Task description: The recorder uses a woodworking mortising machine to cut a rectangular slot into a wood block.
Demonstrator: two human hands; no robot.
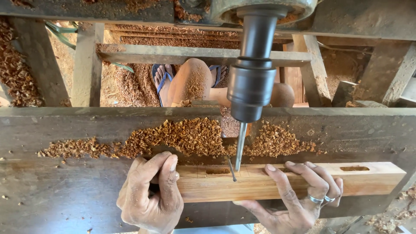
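A light wooden bar point(372, 180) lies lengthwise on the dark machine table point(65, 190). It has one cut slot point(217, 171) near its left part and another slot point(354, 168) near its right end. My left hand point(149, 195) clasps the bar's left end. Over the bar's middle lies my right hand point(299, 195), with rings on two fingers, pressing it down. The drill bit point(240, 147) of a dark chuck point(251, 86) hangs just above the bar, right of the left slot. Pencil lines mark the wood there.
A heap of wood shavings point(182, 136) lies along the table behind the bar. Below the table I see bare knees and feet in blue sandals point(161, 80) on a sawdust-covered floor. Wooden frame beams point(182, 54) cross underneath.
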